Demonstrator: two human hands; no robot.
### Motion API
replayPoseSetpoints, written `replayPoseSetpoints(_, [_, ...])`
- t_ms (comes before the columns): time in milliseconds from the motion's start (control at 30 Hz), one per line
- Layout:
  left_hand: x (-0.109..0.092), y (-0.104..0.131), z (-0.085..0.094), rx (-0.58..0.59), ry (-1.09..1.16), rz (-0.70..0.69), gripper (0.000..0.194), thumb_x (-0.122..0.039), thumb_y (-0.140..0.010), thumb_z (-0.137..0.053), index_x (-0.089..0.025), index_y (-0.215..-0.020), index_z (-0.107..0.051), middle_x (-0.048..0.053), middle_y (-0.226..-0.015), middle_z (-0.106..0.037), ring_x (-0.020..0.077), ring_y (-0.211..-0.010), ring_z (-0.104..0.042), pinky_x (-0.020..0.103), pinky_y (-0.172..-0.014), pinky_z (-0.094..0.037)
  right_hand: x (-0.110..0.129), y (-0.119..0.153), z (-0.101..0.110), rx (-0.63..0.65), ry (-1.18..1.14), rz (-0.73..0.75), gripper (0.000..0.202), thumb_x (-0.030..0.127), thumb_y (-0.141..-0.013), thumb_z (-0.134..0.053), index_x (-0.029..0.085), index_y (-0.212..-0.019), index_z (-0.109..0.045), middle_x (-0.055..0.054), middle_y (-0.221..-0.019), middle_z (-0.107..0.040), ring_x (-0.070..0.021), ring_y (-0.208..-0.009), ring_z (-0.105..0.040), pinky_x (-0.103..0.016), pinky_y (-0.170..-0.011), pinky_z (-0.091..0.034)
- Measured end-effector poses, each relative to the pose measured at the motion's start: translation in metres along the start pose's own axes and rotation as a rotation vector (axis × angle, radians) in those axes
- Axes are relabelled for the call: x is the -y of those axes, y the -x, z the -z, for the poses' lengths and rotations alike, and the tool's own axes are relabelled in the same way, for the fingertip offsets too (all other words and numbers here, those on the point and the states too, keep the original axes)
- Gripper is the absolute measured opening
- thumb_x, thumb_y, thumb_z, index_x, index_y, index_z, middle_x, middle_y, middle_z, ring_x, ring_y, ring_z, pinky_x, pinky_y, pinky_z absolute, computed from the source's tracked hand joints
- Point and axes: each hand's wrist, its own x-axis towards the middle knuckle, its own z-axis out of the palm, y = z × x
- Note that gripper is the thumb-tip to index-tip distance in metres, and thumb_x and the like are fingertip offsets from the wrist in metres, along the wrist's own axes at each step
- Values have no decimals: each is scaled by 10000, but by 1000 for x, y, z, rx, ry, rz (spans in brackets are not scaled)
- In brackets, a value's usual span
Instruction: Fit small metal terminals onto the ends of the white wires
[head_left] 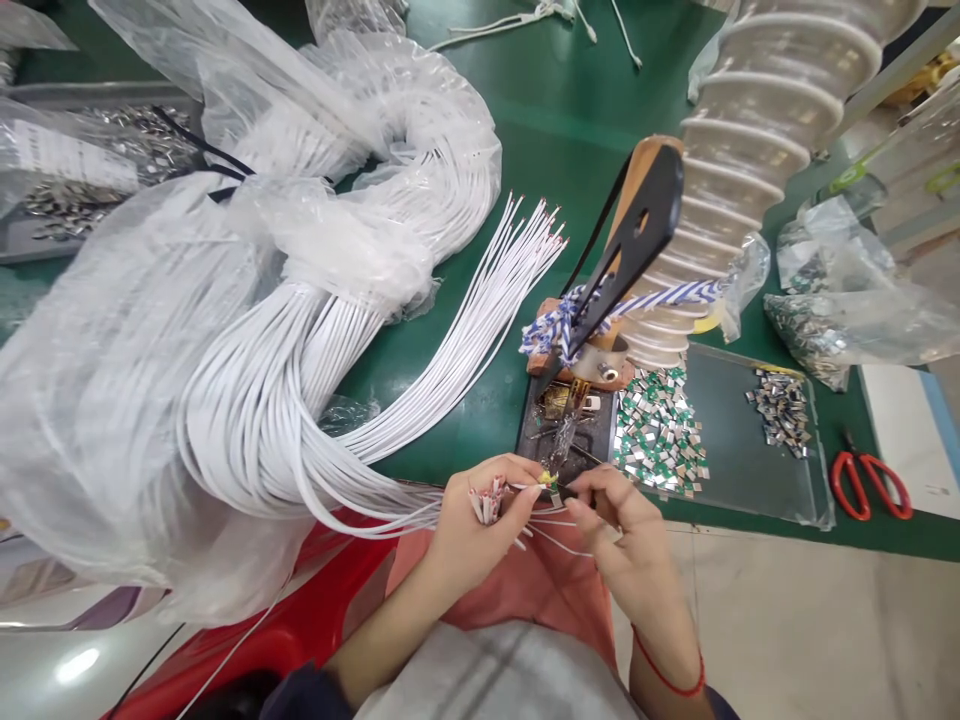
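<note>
My left hand [484, 515] is closed around a bunch of white cables [489, 498] whose stripped ends show red wires. Between its thumb and forefinger one cable end points right, towards a small green and silver connector [553, 492]. Close by on the right, my right hand [619, 515] is pinched, with something thin and dark at its fingertips that I cannot make out. Just beyond the fingertips lies a dark tray [529, 440] with a soldering fixture [574, 425] under a bracket tied with blue-and-white cord. Loose cables [559, 540] hang below the hands.
A large plastic-wrapped cable bundle [247, 390] covers the left side. A ribbed duct [772, 120] comes down at right. Green-and-silver connectors [660, 435] and metal shells [780, 410] lie on a tray [724, 420]. Red-handled scissors [870, 485] lie near the table's edge; bags [847, 290] stand behind.
</note>
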Motion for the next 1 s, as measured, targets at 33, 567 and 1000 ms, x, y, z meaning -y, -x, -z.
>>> replayPoseSetpoints(33, [0,0,0,-5,-2,-3,137,-139,-829,-640,-192,-707,-673,53,-837,-779,185,-743,-737,267,-665,-579,2,-2,-2,18,47,39,74,230,-974,-619,232,-903,-640,-11,-835,-658,-171,-758,-619,-273,-681,-485])
replayPoseSetpoints(567, [2,0,-1,-37,5,-54,138,-122,-830,-643,-177,-714,-692,64,-829,-787,177,-750,-740,250,-688,-583,10,-8,-16,18,101,152,262,199,-1006,-510,226,-753,-575,-7,-736,-615,-169,-687,-588,-272,-626,-468])
replayPoseSetpoints(1000, [-10,-4,-2,-70,-145,-168,160,-109,-842,-622,-196,-715,-666,34,-802,-776,152,-705,-721,228,-675,-576,1,-2,-8,-119,-97,6,167,294,-1026,-509,236,-943,-642,30,-695,-590,-141,-594,-543,-239,-555,-436])
